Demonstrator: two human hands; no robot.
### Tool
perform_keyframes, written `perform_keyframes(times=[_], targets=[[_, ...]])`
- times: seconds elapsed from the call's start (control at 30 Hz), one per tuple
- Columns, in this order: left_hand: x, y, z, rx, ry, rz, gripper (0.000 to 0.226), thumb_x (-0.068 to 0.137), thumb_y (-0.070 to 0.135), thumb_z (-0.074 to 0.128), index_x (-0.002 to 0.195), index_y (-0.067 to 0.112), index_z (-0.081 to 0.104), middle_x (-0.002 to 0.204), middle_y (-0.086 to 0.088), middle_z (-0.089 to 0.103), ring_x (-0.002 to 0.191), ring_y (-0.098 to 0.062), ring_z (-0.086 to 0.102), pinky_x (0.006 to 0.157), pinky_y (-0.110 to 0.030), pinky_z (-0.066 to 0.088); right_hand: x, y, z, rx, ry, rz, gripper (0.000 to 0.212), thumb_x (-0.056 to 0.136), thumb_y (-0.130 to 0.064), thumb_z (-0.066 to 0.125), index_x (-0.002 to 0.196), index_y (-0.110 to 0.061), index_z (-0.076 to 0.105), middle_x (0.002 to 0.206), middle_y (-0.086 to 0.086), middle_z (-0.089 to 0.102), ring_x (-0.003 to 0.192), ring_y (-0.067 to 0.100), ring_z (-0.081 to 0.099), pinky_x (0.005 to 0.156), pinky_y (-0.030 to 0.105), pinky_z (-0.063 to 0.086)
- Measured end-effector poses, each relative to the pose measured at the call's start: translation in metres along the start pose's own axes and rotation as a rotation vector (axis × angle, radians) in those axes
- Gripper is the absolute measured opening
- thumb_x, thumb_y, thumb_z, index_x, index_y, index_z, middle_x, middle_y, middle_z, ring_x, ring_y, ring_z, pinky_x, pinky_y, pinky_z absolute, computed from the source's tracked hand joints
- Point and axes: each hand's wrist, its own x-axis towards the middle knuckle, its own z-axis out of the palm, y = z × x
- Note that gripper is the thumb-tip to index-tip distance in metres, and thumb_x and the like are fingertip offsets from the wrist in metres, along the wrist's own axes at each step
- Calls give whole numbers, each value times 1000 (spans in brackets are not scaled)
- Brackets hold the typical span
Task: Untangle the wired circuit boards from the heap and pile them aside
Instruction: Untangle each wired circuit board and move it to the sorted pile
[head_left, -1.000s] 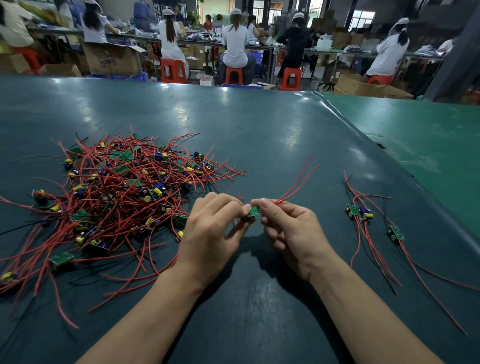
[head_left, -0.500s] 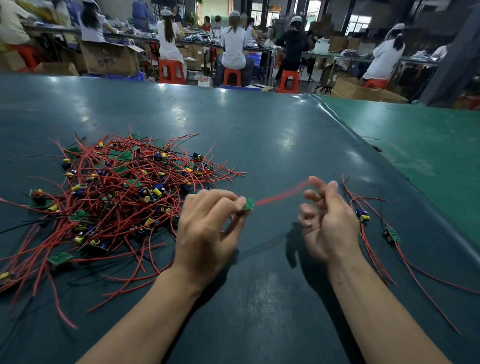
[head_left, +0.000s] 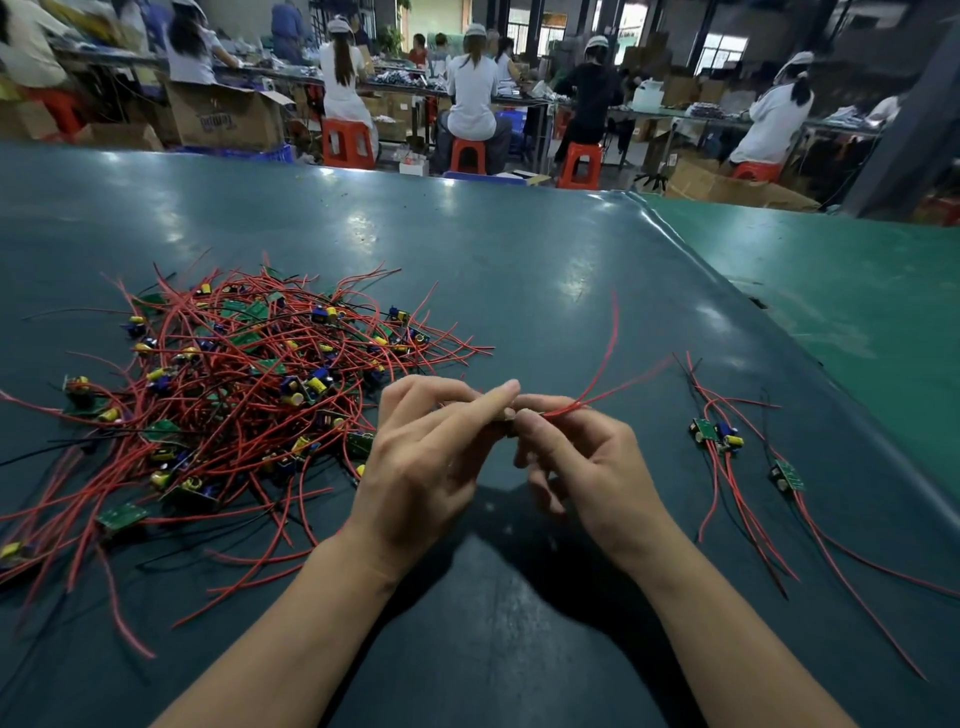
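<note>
**Both hands pinch one wired board at mid-frame**

The left hand (head_left: 426, 457) and right hand (head_left: 587, 467) meet fingertip to fingertip, pinching a small board whose thin red wires (head_left: 597, 379) fan up-right. The tangled heap (head_left: 234, 395) sprawls at left; the sorted pile (head_left: 727, 441) lies right, near the surface (head_left: 519, 270) edge. Smooth glossy teal room stretches beyond.

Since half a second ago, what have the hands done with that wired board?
The right hand came back from the side pile and pinches the red wires beside the left hand, which kept its grip. The heap stayed put.
</note>
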Motion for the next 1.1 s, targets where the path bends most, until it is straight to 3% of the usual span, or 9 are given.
perform_keyframes(times=[0.13,0.3,0.43,0.53,0.7,0.8,0.93,1.03,1.1], targets=[[0,-3,0,163,-33,-123,49,84,29,73,129,14,62,123,3,64,115,-21,53,99,-40,34,3,-4,-3,28,219,-80,14,85,-15,67,98,-10,70,70,6,69,47,15,58,36,21,41],[-3,-7,-2,442,-98,-456,32,81,37,67,109,22,69,106,-1,63,102,-27,51,84,-41,33,10,-13,-22,237,730,-231,14,95,-6,61,107,-12,61,83,0,72,56,15,66,40,21,46],[-7,-10,1,571,-293,-607,27,81,41,70,98,19,72,99,-5,65,96,-32,54,81,-44,36,11,-11,-30,701,866,40,5,94,-2,61,92,-5,57,99,11,66,66,18,73,50,17,52],[-9,-11,2,654,-384,-613,27,85,48,60,91,24,73,94,2,68,95,-27,55,82,-41,30,11,-9,-29,806,761,202,14,98,-13,57,88,-3,57,77,10,71,60,14,72,46,13,50],[-8,-10,-1,653,-455,-649,26,91,48,51,94,30,71,99,9,65,100,-21,51,83,-39,25,12,-7,-24,567,662,233,23,98,-23,53,84,-9,66,57,-1,64,42,7,53,37,15,38],[-3,-7,-4,519,-315,-613,17,94,34,57,93,23,70,94,3,64,92,-25,58,80,-41,33,13,-1,-20,332,595,259,22,98,-19,54,83,-9,66,53,-1,58,38,8,46,35,16,31],[2,3,-5,151,85,-321,8,93,12,59,89,7,64,86,-5,62,78,-23,57,70,-38,44,7,7,-4,-75,221,211,13,91,-9,66,98,-20,65,73,4,66,44,14,54,37,22,39],[0,14,-4,-141,24,-118,7,96,12,53,98,10,59,93,-7,63,83,-26,61,73,-39,51,3,15,1,-289,-71,88,53,85,-2,71,124,-34,54,91,4,65,53,15,61,43,24,45],[-2,17,-2,-265,-77,-67,9,94,13,56,99,10,62,96,-7,66,87,-26,63,76,-41,52,4,14,1,-288,-93,-25,49,87,4,65,119,-33,59,97,9,68,61,10,63,52,21,51]])
